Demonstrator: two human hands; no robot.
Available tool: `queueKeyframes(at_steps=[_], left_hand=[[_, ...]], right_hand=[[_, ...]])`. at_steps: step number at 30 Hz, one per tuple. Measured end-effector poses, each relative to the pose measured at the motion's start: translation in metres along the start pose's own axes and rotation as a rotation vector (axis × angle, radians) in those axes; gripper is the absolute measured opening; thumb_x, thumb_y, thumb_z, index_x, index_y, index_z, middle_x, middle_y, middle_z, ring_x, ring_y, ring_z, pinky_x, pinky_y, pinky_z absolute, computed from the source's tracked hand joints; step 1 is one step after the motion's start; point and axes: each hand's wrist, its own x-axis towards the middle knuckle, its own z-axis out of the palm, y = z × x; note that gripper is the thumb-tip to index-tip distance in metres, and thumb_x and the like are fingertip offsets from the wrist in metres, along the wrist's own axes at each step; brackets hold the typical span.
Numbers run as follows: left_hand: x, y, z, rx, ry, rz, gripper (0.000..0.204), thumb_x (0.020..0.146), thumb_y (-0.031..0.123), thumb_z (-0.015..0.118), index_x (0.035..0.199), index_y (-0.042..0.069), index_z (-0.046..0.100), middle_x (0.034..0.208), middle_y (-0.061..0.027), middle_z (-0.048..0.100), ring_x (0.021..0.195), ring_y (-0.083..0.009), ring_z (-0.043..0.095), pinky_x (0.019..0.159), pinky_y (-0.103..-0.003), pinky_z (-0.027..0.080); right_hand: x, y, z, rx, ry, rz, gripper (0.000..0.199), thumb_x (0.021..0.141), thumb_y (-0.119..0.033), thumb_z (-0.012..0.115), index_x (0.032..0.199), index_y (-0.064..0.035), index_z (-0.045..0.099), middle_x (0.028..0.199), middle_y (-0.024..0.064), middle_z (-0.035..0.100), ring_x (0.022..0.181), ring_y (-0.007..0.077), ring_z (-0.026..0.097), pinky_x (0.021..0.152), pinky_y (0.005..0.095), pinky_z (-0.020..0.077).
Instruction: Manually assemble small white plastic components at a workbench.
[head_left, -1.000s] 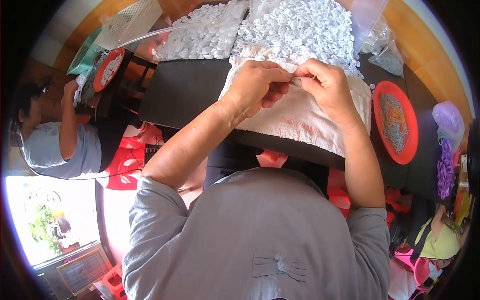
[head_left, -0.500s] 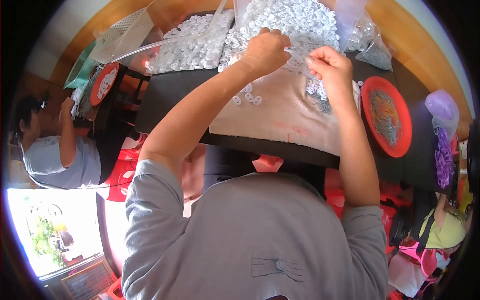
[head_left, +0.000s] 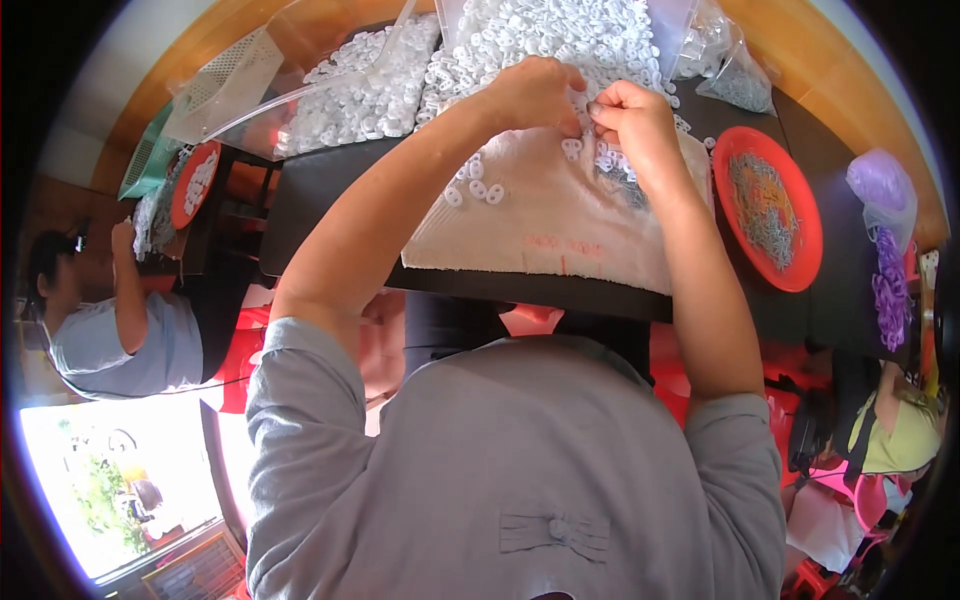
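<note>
My left hand [head_left: 543, 93] is over the near edge of a heap of small white oval plastic pieces with holes [head_left: 540, 30]. Its fingers are curled together, and what they hold is hidden. Close by on the right, my right hand [head_left: 637, 122] pinches thumb and forefinger together on something too small to name. A single white piece [head_left: 571, 150] shows just below my left fingers. Under both hands a beige cloth [head_left: 540, 220] covers the table. Several white pieces [head_left: 476, 186] lie loose on it at left, and more white pieces with thin grey metal bits [head_left: 625, 185] sit beneath my right wrist.
At right stands a red plate [head_left: 725, 215] of thin metal pieces, some yellowish. Behind it are a clear bag [head_left: 745, 85] and a purple bag [head_left: 885, 190]. A second pile of white pieces [head_left: 360, 90] lies at left. Another person [head_left: 120, 320] sits further left.
The view has shifted slightly. My right hand has moved nearer to my left hand, so the fingertips almost meet. The white piece below my left fingers shows now.
</note>
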Motion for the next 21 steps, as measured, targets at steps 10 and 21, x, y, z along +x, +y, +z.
queueKeyframes(at_steps=[10, 21], left_hand=[[-0.022, 0.01, -0.019, -0.514, -0.1, -0.028, 0.029, 0.066, 0.003, 0.066, 0.096, 0.002, 0.067, 0.083, -0.0073, 0.066, 0.077, -0.0139, 0.06, 0.072, -0.028, 0.05], [-0.048, 0.008, -0.01, -0.336, 0.191, 0.145, 0.017, 0.075, 0.009, 0.07, 0.091, 0.004, 0.067, 0.08, -0.0059, 0.063, 0.071, -0.0151, 0.059, 0.066, -0.028, 0.048]], right_hand=[[-0.001, -0.005, -0.003, 0.125, -0.014, 0.085, 0.009, 0.086, -0.011, 0.063, 0.085, -0.0015, 0.064, 0.079, 0.0025, 0.064, 0.071, 0.0103, 0.059, 0.066, 0.0235, 0.0467], [-0.001, -0.003, -0.001, 0.195, 0.109, -0.001, 0.01, 0.084, -0.011, 0.066, 0.087, -0.0014, 0.066, 0.076, 0.0021, 0.064, 0.067, 0.0109, 0.06, 0.063, 0.0244, 0.0465]])
